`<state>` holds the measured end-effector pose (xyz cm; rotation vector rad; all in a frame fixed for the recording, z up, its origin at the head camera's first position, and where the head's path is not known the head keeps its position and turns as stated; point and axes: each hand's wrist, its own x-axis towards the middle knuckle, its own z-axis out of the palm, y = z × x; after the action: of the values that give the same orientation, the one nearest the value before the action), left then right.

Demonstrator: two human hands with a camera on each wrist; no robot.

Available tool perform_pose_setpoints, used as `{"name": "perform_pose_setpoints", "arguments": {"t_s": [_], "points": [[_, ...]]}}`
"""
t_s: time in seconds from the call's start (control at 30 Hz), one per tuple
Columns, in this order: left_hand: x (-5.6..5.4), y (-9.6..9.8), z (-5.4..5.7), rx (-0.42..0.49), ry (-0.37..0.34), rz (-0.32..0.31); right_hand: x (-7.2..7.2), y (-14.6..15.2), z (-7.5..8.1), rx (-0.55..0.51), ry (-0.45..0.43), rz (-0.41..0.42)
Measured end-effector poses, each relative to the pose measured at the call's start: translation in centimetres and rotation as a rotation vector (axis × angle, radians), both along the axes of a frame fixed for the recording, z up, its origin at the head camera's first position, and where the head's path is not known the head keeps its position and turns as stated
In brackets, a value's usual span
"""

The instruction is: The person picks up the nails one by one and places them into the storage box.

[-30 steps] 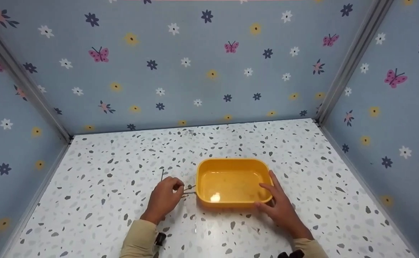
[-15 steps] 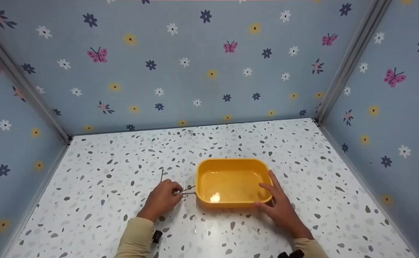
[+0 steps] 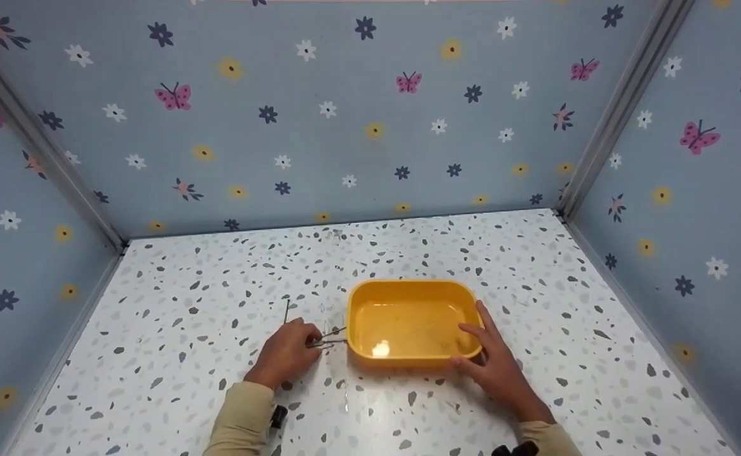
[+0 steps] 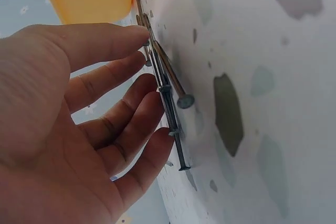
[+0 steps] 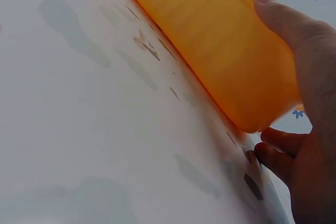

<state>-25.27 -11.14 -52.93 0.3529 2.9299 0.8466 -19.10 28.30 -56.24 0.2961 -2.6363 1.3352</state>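
Observation:
Several long metal nails (image 3: 335, 341) lie on the speckled white table, between my left hand (image 3: 285, 351) and a yellow plastic tub (image 3: 408, 292). The left wrist view shows the thumb and fingertips bent around the bunch, pinching at the nails (image 4: 170, 73) close to the tabletop; how many are held cannot be told. Another nail (image 3: 287, 310) sticks out beyond the back of that hand. My right hand (image 3: 497, 367) grips the tub's right end, with the thumb at the near rim and fingers over and along the side. Inside the tub, no loose items show.
The speckled tabletop (image 3: 218, 272) is enclosed by blue panels (image 3: 320, 82) printed with flowers and butterflies, behind and on both sides. Grey metal posts (image 3: 624, 107) stand in the corners. Dark wrist devices (image 3: 277, 417) are strapped at the sleeves.
My left hand has shifted slightly left and toward me, its fingertips settling lower at the nails. The right hand and the tub have stayed in place.

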Motion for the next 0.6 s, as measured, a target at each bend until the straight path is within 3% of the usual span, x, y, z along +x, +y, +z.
{"name": "perform_pose_setpoints", "arguments": {"t_s": [0.23,0.6], "points": [[-0.45,0.26,0.17,-0.012,-0.034,0.032,0.1,0.0,0.17,-0.008,0.0,0.004],[-0.55,0.5,0.08,-0.048,-0.02,0.007,0.06,-0.02,0.43,-0.016,-0.007,0.005]]}}
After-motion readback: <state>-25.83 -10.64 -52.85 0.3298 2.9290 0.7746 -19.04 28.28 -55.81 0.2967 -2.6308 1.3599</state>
